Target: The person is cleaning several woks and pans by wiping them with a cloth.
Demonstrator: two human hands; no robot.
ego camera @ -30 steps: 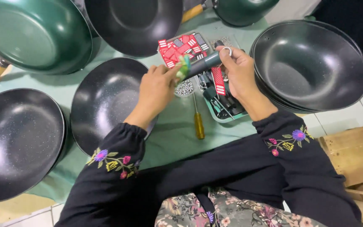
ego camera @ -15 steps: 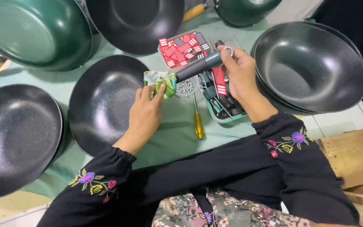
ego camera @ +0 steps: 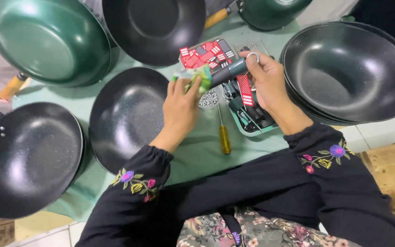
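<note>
Handle held level over tray, green wrapper pinched at its end.

Right hand [ego camera: 268, 84] at 1 o'clock, fingers closed around dark handle [ego camera: 227, 73], thumb and forefinger at its metal ring [ego camera: 253, 56], probably to keep it from turning. Left hand [ego camera: 181, 107] at 11 o'clock of screwdriver [ego camera: 223, 132], fingertips pinched narrow on green wrapper [ego camera: 193, 75] at handle's free end, apparently sliding or peeling it. Handle held above tray [ego camera: 241, 130] at centre, likely so loose parts drop in. Small dish of screws [ego camera: 208, 98] just beside tray at 9 o'clock, within easy reach. Red packets [ego camera: 204, 52] at 12 o'clock of tray. 6 pans ringed round green cloth [ego camera: 197, 151]: nearest black pan [ego camera: 126, 116] at 9 o'clock of left hand, stacked pans [ego camera: 344, 71] at 3 o'clock.
</note>
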